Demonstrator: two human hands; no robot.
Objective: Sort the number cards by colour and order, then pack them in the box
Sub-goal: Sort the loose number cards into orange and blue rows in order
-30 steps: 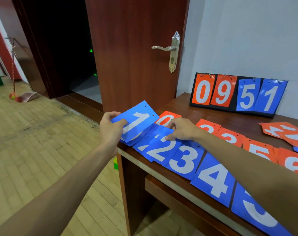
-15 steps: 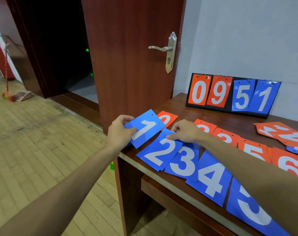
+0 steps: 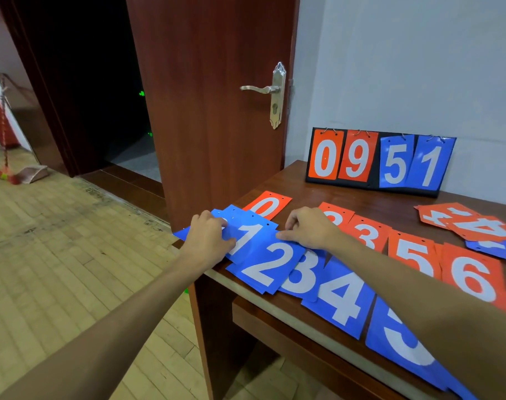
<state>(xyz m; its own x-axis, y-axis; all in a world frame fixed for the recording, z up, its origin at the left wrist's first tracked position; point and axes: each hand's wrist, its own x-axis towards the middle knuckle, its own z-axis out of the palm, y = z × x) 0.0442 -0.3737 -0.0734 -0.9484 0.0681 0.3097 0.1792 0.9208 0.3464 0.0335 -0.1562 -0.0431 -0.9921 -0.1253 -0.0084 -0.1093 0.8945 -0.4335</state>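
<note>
Since a second ago my left hand (image 3: 208,241) has brought the blue 1 card (image 3: 251,232) down from the air onto the desk (image 3: 303,192), and it now lies at the left end of the blue row, overlapping the blue 2 card (image 3: 266,267). The left hand grips the 1 by its left edge, thumb on the face, with other blue edges showing under it. My right hand (image 3: 309,229), fingers curled, pinches the top edge of the 2 as far as I can tell. I judge the sort about half done. Blue runs 1, 2, blue 3 (image 3: 303,277), blue 4 (image 3: 341,301) and blue 5 (image 3: 402,342) along the front edge. Behind it, orange shows the orange 0 (image 3: 267,204), orange 3 (image 3: 367,235), orange 5 (image 3: 413,255) and orange 6 (image 3: 474,281), with gaps. A loose pile (image 3: 471,223) at the far right looks unsorted, and more cards hang on the scoreboard stand (image 3: 381,163). I see no box, so packing is all still ahead. The cards are thin, glossy rectangular sheets with white numerals and punched holes along the top. They look slippery on the polished wood.
</note>
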